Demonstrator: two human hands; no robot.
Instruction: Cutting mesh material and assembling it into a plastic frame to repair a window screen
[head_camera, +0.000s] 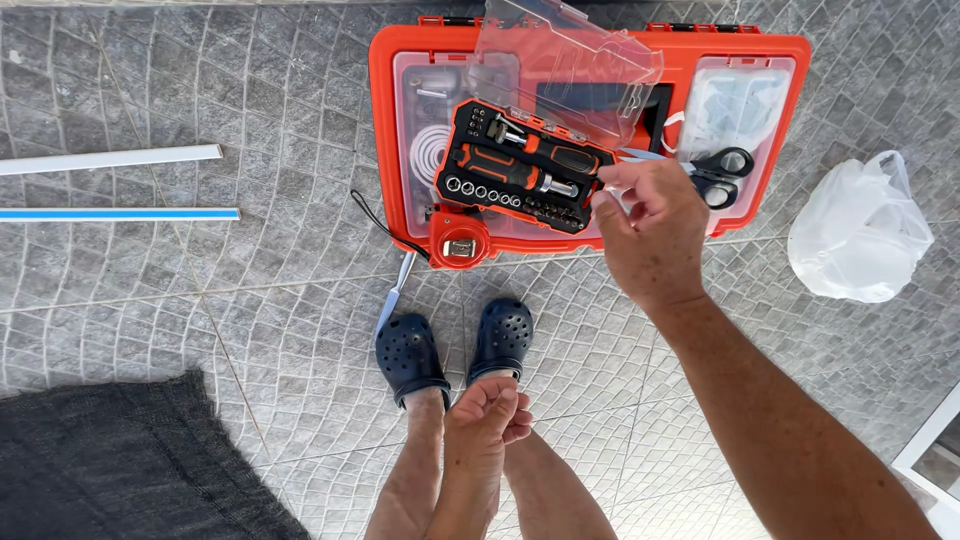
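Two hands in view, both yours. Your right hand (652, 228) reaches forward over the orange toolbox (395, 130) on the tiled floor (250, 300); its fingers (625, 175) are pinched narrow at the right edge of the black bit and socket set (522, 168), which lies open on the toolbox lid with its clear cover (560, 65) tilted up behind it. What, if anything, sits between the fingertips cannot be told. Your left hand (490, 410) is curled loosely, holding nothing, just above your knees and well apart from the toolbox.

Black-handled scissors (722, 172) lie on the lid just right of your right hand. An orange tape measure (459, 240) sits at the toolbox's front edge, near your dark blue clogs (455, 345). A white plastic bag (858, 232) lies on the floor to the right. Two long white strips (115, 185) lie at left, and a dark grey mat (120, 460) at lower left.
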